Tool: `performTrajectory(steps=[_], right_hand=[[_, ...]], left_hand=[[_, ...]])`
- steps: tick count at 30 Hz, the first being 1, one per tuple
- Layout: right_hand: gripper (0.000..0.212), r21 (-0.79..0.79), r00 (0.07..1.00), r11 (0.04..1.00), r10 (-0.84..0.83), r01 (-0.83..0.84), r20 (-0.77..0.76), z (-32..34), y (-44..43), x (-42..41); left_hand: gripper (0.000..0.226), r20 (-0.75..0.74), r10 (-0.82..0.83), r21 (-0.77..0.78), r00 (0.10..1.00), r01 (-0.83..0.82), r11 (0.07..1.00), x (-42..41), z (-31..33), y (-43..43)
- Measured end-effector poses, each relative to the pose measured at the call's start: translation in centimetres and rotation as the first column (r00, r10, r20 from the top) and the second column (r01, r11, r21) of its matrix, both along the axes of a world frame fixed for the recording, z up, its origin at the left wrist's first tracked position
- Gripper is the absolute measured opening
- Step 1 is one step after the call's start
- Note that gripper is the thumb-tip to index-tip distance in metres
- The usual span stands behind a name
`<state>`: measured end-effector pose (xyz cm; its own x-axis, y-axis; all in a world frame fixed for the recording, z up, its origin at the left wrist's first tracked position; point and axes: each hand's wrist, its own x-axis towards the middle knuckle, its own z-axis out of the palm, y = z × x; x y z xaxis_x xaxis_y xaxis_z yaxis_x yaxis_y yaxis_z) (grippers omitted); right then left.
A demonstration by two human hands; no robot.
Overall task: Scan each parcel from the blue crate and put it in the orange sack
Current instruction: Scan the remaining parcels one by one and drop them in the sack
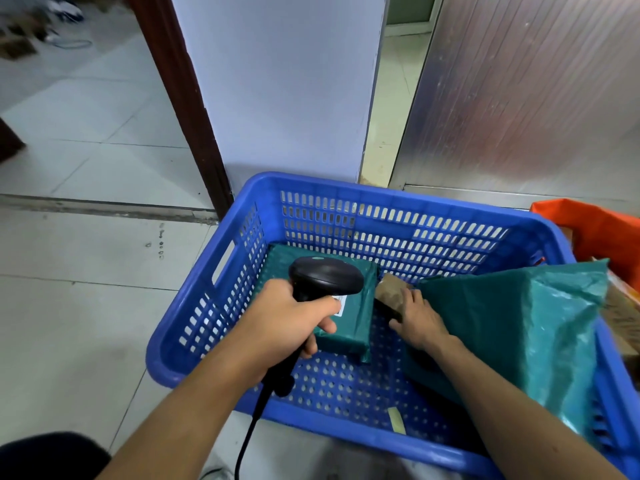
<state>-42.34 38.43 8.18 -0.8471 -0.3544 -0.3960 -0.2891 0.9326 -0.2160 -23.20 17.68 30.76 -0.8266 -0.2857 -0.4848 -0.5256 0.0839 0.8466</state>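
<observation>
You have one blue crate (346,184) on the tiled floor (86,306), its far rim just short of a white pillar (277,81), a dark brown door frame (180,98) and a ribbed metal panel (519,98). To the left of the crate the floor gives you open room. On the right it is crowded: the one orange sack (595,226) sits just beyond the crate's right far corner, its mouth facing up, with what looks like printed cardboard showing at its near side. Three parcels are in view at the crate, two green and one brown. The biggest is a loose green poly bag (519,323) that leans across the right rim and lies between your right arm and the sack. Next is a flat green parcel (349,327) with a white label (341,303), lying on the crate floor toward the left wall. The perforated floor in front of it is bare. Your left hand (287,323) is wrapped tightly round the handle of the single black scanner (325,275), whose head hangs over the flat green parcel, while its cable (249,431) trails down over the near rim. Your right hand (420,323) grips the small brown parcel (391,291) between the two green ones, fingers curled over its top and thumb at its near edge. One pale strip of tape (396,420) lies on the crate floor by the near rim.
</observation>
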Motion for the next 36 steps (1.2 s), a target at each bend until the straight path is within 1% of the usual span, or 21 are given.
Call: performTrajectory(steps=[4, 8, 12, 14, 17, 20, 23, 26, 28, 31, 32, 34, 36], right_hand=[[0.082, 0.048, 0.999, 0.999, 0.004, -0.006, 0.054, -0.3, -0.3, -0.4], [0.078, 0.057, 0.996, 0.998, -0.010, 0.005, 0.089, -0.5, -0.8, -1.0], [0.075, 0.078, 0.995, 0.997, -0.008, 0.000, 0.103, -0.6, -1.3, -1.5], [0.071, 0.104, 0.997, 0.994, 0.026, -0.034, 0.079, -0.4, -1.5, -1.6], [0.064, 0.192, 0.991, 0.973, 0.131, -0.131, 0.008, 0.2, -1.6, -1.6], [0.063, 0.301, 0.966, 0.923, 0.256, -0.238, -0.021, 2.2, -2.0, -1.9], [0.056, 0.455, 0.949, 0.853, 0.312, -0.256, -0.051, 6.0, -1.9, -2.9], [0.043, 0.601, 0.935, 0.763, 0.348, -0.240, -0.068, 10.5, -1.1, -3.9], [0.040, 0.646, 0.944, 0.735, 0.322, -0.206, -0.065, 13.8, 0.4, -4.6], [0.050, 0.677, 0.982, 0.722, 0.189, -0.142, 0.005, 17.6, 3.3, -6.0], [0.055, 0.672, 0.991, 0.731, 0.124, -0.121, 0.043, 18.7, 4.3, -6.2], [0.066, 0.616, 0.986, 0.782, -0.013, -0.094, 0.168, 19.9, 5.5, -6.1], [0.063, 0.540, 0.951, 0.838, -0.102, -0.076, 0.292, 20.3, 6.1, -5.7]], left_hand=[[0.009, -0.007, 0.003, 0.002, 1.000, -0.003, 1.000, -0.2, -0.2, -0.2], [0.012, 0.004, 0.001, 0.060, 1.000, -0.002, 0.998, -0.8, -0.6, -0.1], [0.012, 0.027, 0.022, 0.099, 0.999, -0.025, 0.995, -1.3, -0.9, 0.1], [0.012, 0.040, 0.027, 0.095, 0.999, -0.031, 0.995, -1.5, -1.1, 0.2], [0.012, 0.056, 0.042, 0.083, 0.998, -0.046, 0.995, -2.0, -1.4, 0.3], [0.013, 0.052, 0.058, 0.089, 0.997, -0.063, 0.994, -2.7, -1.4, 0.3], [0.014, 0.048, 0.065, 0.096, 0.997, -0.069, 0.993, -3.1, -1.5, 0.4], [0.014, 0.053, 0.058, 0.098, 0.997, -0.063, 0.993, -3.4, -1.6, 0.8], [0.012, 0.053, 0.045, 0.101, 0.998, -0.050, 0.994, -3.6, -1.4, 1.2], [0.013, 0.042, 0.041, 0.108, 0.998, -0.046, 0.993, -3.5, -1.0, 1.3], [0.014, 0.033, 0.046, 0.111, 0.998, -0.049, 0.993, -3.4, -0.8, 1.2], [0.014, 0.012, 0.066, 0.115, 0.998, -0.067, 0.991, -3.3, -0.3, 0.8], [0.013, -0.008, 0.094, 0.117, 0.996, -0.093, 0.989, -2.9, 0.4, 0.4]])
